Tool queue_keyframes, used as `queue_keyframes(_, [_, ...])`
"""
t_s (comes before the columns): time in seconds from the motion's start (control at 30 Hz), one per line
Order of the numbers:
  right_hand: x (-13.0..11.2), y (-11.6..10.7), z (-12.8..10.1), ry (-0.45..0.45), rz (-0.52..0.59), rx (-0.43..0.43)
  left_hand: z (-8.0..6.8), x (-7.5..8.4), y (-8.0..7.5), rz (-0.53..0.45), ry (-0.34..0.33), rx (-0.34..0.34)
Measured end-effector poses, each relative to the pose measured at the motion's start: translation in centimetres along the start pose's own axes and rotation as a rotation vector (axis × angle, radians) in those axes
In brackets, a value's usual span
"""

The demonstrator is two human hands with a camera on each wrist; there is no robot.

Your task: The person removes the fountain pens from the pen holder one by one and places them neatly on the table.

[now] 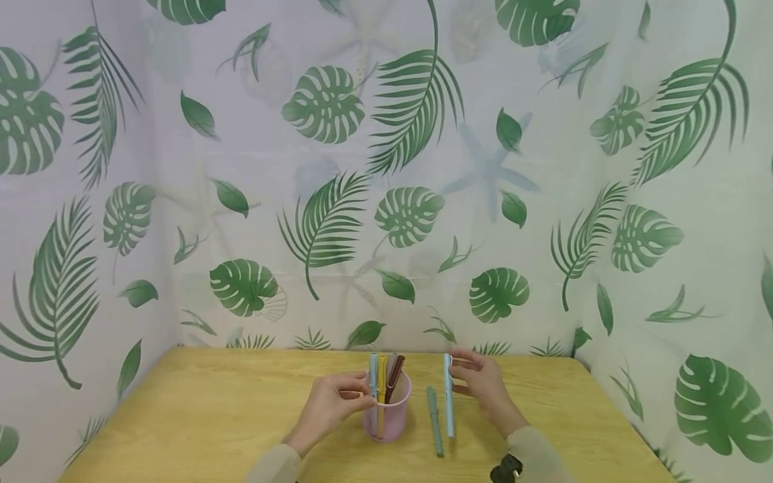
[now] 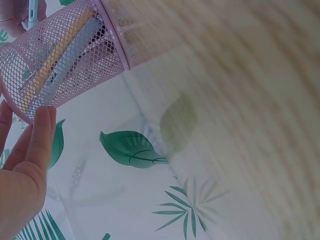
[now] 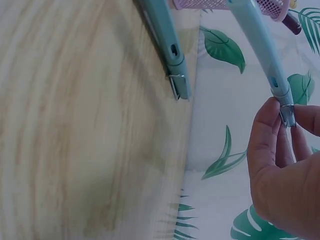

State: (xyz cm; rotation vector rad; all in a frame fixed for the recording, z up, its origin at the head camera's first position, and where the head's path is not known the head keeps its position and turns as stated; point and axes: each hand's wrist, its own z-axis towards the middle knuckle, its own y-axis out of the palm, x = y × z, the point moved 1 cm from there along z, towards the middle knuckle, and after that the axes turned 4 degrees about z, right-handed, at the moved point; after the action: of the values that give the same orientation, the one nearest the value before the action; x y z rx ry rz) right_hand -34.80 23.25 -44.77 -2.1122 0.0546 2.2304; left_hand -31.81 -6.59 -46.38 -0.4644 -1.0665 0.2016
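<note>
1. The right hand (image 1: 483, 389) pinches the clipped top end of a light blue pen (image 1: 448, 396) between thumb and fingers (image 3: 262, 135); the pen hangs down from them with its lower end on or just above the table (image 1: 211, 409), I cannot tell which

2. The grip sits on the very tip, so the pen could swing or slip out and knock the green pen (image 1: 434, 419) lying just beside it, on the side toward the cup

3. The left hand (image 1: 329, 406) holds the side of the pink mesh cup (image 1: 389, 416), fingers (image 2: 42, 135) curved along its wall near the rim

4. If that hold loosens, a bump from the pen could tip the cup, since the pens (image 1: 383, 382) inside stand tall above the rim

5. Beyond the green pen, the cup is near the right hand but apart from it
</note>
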Motion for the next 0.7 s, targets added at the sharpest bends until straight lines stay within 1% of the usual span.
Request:
queue_keyframes(0.2, [0.7, -0.6, 0.1, 0.04, -0.019, -0.012, -0.1, 0.2, -0.1, 0.02, 0.012, 0.001])
queue_keyframes(0.3, [1.1, -0.9, 0.3, 0.049, -0.021, -0.013, 0.1, 0.4, -0.2, 0.027, 0.017, -0.007])
queue_keyframes(0.53, [1.9, -1.4, 0.5, 0.078, -0.002, -0.044, 0.1, 0.4, -0.3, 0.005, 0.008, -0.014])
queue_keyframes(0.7, [2.4, -1.6, 0.4, 0.1, -0.035, -0.074, -0.1, 0.3, -0.3, -0.002, 0.009, -0.007])
